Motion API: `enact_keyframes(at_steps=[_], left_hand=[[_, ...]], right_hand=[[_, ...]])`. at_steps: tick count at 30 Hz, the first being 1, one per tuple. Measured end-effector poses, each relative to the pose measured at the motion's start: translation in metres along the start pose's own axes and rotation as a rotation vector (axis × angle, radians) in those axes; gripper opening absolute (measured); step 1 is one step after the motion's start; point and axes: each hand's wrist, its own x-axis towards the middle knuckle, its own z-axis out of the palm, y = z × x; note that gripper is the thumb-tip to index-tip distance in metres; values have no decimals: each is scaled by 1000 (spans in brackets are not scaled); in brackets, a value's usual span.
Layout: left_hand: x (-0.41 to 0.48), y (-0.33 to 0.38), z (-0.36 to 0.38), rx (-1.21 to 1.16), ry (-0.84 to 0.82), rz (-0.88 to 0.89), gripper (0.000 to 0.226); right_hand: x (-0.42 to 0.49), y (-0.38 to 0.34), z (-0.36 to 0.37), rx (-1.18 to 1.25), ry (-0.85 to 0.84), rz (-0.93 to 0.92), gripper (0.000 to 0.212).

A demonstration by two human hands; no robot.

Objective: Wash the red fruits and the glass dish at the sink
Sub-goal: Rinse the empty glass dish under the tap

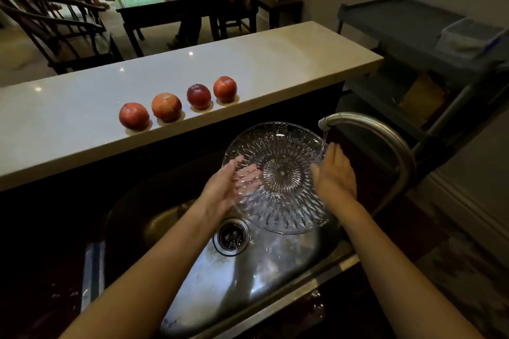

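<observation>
Four red fruits (pixel 176 103) sit in a row on the counter (pixel 275 58). One glass dish (pixel 279 176) is held tilted over the sink (pixel 248 270), left hand (pixel 224 187) and right hand (pixel 334 176) pressed flat, fingers spread, on opposite edges under the faucet (pixel 366 129).

4 red fruits (pixel 177 103), 1 darker than the rest. Clear glass dish (pixel 278 173) with cut lines spreading from the middle like a star. Shiny silver sink (pixel 248 270). Silver tap (pixel 371 129). Creamy white counter (pixel 82 124).
</observation>
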Motion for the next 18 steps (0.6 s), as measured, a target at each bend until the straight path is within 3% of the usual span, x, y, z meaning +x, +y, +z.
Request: enact_keyframes(at_steps=[3, 10, 15, 18], left_hand=[[-2, -6, 6, -18, 52, 48, 24], [3, -19, 2, -31, 86, 95, 33], [5, -36, 3, -49, 117, 53, 36], [4, -38, 1, -87, 108, 78, 31]], right_hand=[[2, -8, 18, -118, -94, -193, 67], [-52, -45, 58, -91, -209, -711, 57], [-51, -23, 51, -129, -159, -757, 56], [-35, -17, 43, -140, -93, -618, 60]])
